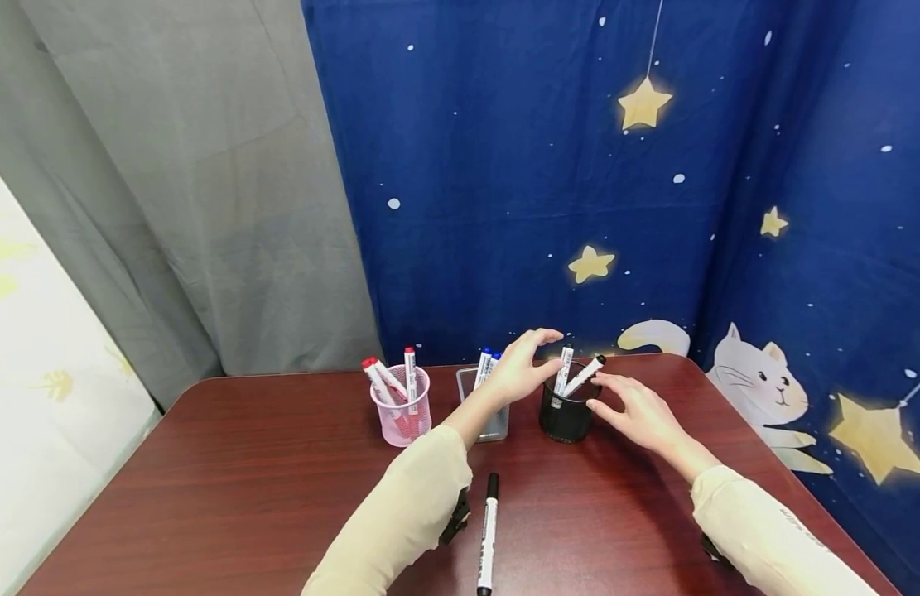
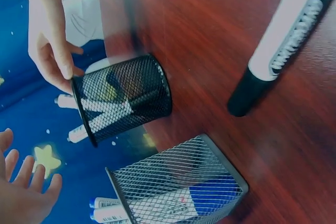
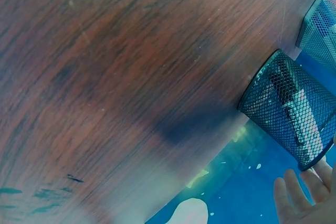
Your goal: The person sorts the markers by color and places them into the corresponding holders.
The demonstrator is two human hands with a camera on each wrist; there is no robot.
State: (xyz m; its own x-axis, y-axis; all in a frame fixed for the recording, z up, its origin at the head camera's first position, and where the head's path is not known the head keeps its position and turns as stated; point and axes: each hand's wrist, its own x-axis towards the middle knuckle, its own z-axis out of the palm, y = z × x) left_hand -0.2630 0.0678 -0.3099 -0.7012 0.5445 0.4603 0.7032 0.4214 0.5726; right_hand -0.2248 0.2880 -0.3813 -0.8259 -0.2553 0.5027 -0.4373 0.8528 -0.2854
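A black mesh pen cup (image 1: 565,420) stands on the table with two black-capped markers (image 1: 583,377) leaning in it. My left hand (image 1: 525,364) hovers at the cup's left, its fingers spread and holding nothing. On the other side my right hand (image 1: 642,414) reaches to the cup's rim, with relaxed fingers. In the left wrist view, the right thumb (image 2: 64,64) lies at the rim; whether it touches I cannot tell. Another black-capped marker (image 1: 488,534) lies on the table, nearer to me, between my forearms.
Left of the black cup stands a grey mesh holder (image 2: 178,177) with blue-capped markers (image 1: 484,364), partly behind my left arm. Further left is a pink mesh cup (image 1: 405,422) with red-capped markers (image 1: 411,372). Curtains (image 1: 504,165) hang behind the table's far edge.
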